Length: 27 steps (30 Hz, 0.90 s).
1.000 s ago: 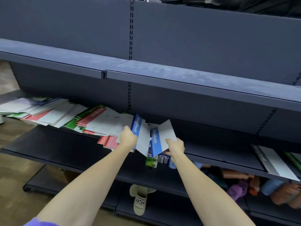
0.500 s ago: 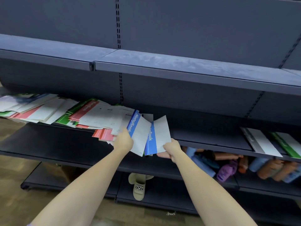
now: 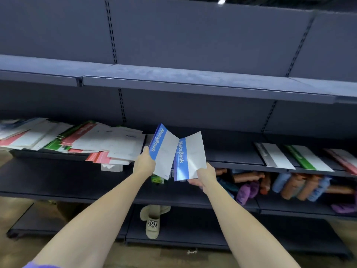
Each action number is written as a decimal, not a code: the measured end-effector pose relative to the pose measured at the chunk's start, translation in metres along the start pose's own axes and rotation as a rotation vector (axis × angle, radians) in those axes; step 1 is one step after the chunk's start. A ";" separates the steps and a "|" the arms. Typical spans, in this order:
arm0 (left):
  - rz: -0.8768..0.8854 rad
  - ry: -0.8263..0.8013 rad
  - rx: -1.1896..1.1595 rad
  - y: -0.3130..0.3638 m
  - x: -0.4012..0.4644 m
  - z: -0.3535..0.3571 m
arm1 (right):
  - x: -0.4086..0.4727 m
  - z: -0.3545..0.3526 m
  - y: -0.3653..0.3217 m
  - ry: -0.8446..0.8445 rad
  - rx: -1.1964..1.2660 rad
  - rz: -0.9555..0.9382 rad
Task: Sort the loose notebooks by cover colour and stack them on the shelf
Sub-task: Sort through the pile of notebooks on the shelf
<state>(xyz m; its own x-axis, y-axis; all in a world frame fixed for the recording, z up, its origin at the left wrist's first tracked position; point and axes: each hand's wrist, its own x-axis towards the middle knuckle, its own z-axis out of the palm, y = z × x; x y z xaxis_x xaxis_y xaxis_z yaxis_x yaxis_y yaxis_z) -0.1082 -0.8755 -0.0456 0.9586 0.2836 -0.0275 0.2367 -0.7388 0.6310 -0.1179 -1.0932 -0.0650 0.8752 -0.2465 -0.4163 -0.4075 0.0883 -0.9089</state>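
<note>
Each grip holds a blue notebook (image 3: 164, 151) before the shelf (image 3: 231, 157).

"NoteBook" on 2 blue notebooks (image 3: 164, 151); "YOY STORY" on slipper (image 3: 153, 223)

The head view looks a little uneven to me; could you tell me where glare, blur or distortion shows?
Head view: glare washes the lower cover of the blue notebook in the right hand; the shelf edge bows from wide-angle distortion; the bottles lower right are smeared; the loose pile reads soft.
</note>
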 end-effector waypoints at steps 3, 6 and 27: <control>0.052 -0.026 -0.006 0.042 -0.027 0.030 | -0.008 -0.059 -0.002 0.037 0.003 0.001; 0.103 -0.086 0.012 0.089 -0.058 0.068 | -0.021 -0.128 0.001 0.091 0.079 0.004; 0.352 -0.359 -0.060 0.363 -0.247 0.309 | -0.055 -0.517 0.048 0.488 0.283 -0.011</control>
<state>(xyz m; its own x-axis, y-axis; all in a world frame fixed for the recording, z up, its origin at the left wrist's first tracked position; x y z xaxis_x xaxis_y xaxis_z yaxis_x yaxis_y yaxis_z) -0.2101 -1.4023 -0.0492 0.9752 -0.2121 -0.0635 -0.1099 -0.7127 0.6929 -0.3200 -1.5740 -0.0739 0.6291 -0.6610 -0.4090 -0.2541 0.3224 -0.9119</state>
